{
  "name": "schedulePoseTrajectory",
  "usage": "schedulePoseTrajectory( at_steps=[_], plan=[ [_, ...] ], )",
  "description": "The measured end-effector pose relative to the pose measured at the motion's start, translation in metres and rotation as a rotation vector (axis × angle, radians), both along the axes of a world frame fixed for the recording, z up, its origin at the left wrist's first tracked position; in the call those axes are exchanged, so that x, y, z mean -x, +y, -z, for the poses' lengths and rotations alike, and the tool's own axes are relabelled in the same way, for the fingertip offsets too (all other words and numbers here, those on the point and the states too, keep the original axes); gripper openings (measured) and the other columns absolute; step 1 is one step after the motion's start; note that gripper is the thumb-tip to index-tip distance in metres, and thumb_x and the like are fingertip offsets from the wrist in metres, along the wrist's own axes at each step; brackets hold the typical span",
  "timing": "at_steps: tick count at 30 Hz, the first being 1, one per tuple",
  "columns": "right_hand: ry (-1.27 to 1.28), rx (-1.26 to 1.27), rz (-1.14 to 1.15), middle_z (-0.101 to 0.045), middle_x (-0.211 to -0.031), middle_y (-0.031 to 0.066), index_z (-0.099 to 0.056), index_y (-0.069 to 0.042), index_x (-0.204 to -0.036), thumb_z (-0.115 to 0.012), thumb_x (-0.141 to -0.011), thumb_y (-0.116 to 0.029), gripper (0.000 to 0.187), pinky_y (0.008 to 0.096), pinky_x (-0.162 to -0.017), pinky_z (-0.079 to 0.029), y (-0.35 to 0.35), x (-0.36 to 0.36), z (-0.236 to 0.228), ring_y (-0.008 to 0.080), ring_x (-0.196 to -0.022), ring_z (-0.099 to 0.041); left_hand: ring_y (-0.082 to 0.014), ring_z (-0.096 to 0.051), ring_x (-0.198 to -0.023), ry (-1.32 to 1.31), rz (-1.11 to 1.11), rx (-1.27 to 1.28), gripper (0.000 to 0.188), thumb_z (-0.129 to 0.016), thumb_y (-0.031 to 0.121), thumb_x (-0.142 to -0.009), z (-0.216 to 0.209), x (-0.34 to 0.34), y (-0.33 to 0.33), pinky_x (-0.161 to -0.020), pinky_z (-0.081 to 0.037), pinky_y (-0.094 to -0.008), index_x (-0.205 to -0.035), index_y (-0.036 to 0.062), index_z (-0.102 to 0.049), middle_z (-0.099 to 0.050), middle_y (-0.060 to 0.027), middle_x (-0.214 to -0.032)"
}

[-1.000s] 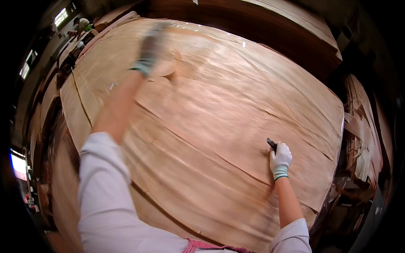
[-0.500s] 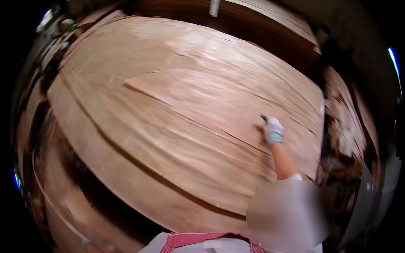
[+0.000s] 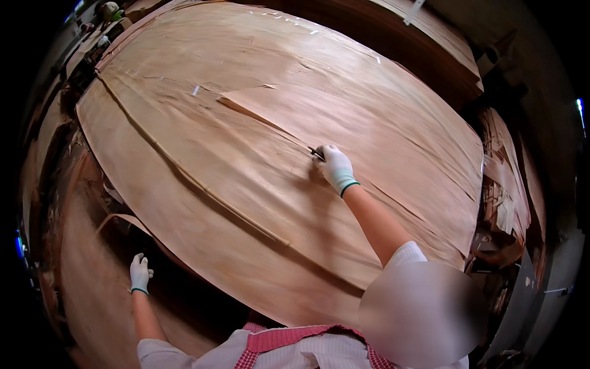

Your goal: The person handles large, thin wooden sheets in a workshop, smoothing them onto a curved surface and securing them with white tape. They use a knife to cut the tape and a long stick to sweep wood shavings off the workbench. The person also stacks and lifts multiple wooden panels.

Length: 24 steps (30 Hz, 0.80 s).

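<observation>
Right hand [image 3: 336, 167] has shifted left across veneer [image 3: 393, 135]

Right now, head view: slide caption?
White-gloved right hand grips a slim black tool over tan wood sheets; white-gloved left hand open, lower left.

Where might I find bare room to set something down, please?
The large veneer sheet has bare room between the narrow strip and the smaller sheet, and another patch between that strip and its left edge. It is crowded around the right hand, holding a dark tool near the smaller sheet's edge, and among torn veneer at right.
</observation>
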State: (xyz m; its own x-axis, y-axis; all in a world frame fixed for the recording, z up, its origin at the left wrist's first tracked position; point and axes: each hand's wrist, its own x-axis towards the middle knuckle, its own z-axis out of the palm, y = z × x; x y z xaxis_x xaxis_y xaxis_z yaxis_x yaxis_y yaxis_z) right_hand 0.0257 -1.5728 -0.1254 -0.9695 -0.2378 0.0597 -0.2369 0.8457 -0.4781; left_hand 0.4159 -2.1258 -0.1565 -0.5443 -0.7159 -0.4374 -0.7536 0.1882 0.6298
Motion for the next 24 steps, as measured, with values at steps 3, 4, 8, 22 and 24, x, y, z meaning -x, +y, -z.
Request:
schedulePoseTrajectory(
  at_steps=[3, 4, 8, 22, 24],
  plan=[
    [-0.025, -0.118, -0.02, -0.059, -0.108, 0.015, -0.059, -0.01, -0.102, -0.064, -0.084, -0.029, 0.026, 0.0455, -0.079, -0.05, -0.028, 0.013, -0.001, 0.0369, -0.095, -0.06, -0.0092, -0.051, -0.055, -0.025, -0.044, 0.069, 0.03, -0.048, 0.014, -0.096, -0.002, -0.026, -0.026, -0.048, -0.045, -0.0247, -0.124, 0.0039, -0.053, -0.062, -0.0069, -0.095],
    [0.044, -0.194, -0.089, -0.06, -0.102, 0.0158, -0.058, -0.007, -0.097, -0.062, -0.085, -0.025, 0.022, 0.0453, -0.074, -0.053, -0.029, 0.017, 0.0, 0.0359, -0.088, -0.063, -0.0085, -0.051, -0.057, -0.025, -0.047, 0.08, 0.03, -0.049, 0.014, -0.095, -0.001, -0.033, -0.036, -0.048, -0.046, -0.0244, -0.123, 0.0045, -0.054, -0.062, -0.0062, -0.095],
    [0.279, -0.429, -0.223, -0.061, -0.085, 0.0126, -0.057, -0.008, -0.088, -0.056, -0.084, -0.013, 0.007, 0.0407, -0.055, -0.055, -0.024, 0.033, 0.015, 0.029, -0.068, -0.067, -0.008, -0.052, -0.06, -0.009, -0.069, 0.055, 0.029, -0.05, 0.012, -0.094, -0.002, -0.032, -0.053, -0.05, -0.046, -0.0239, -0.122, 0.0039, -0.055, -0.061, -0.0052, -0.092],
    [0.02, -0.181, -0.728, -0.062, -0.093, 0.0061, -0.057, -0.017, -0.104, -0.056, -0.087, -0.02, 0.017, 0.0395, -0.052, -0.053, -0.067, -0.134, -0.077, 0.0258, -0.073, -0.066, -0.0198, -0.058, -0.098, 0.422, 0.18, 0.209, 0.031, -0.049, 0.01, -0.094, -0.024, 0.123, -0.03, -0.084, -0.048, -0.0298, -0.122, -0.0031, -0.054, -0.061, -0.0135, -0.112],
    [-0.056, -0.237, -0.644, -0.062, -0.092, 0.0066, -0.057, -0.015, -0.103, -0.055, -0.086, -0.017, 0.017, 0.0405, -0.06, -0.054, -0.049, -0.173, -0.1, 0.0272, -0.078, -0.065, -0.0268, -0.054, -0.115, 0.398, 0.354, 0.32, 0.036, -0.049, 0.011, -0.094, -0.027, 0.146, -0.011, -0.101, -0.041, -0.0352, -0.125, -0.0074, -0.051, -0.057, -0.019, -0.123]
  ],
)
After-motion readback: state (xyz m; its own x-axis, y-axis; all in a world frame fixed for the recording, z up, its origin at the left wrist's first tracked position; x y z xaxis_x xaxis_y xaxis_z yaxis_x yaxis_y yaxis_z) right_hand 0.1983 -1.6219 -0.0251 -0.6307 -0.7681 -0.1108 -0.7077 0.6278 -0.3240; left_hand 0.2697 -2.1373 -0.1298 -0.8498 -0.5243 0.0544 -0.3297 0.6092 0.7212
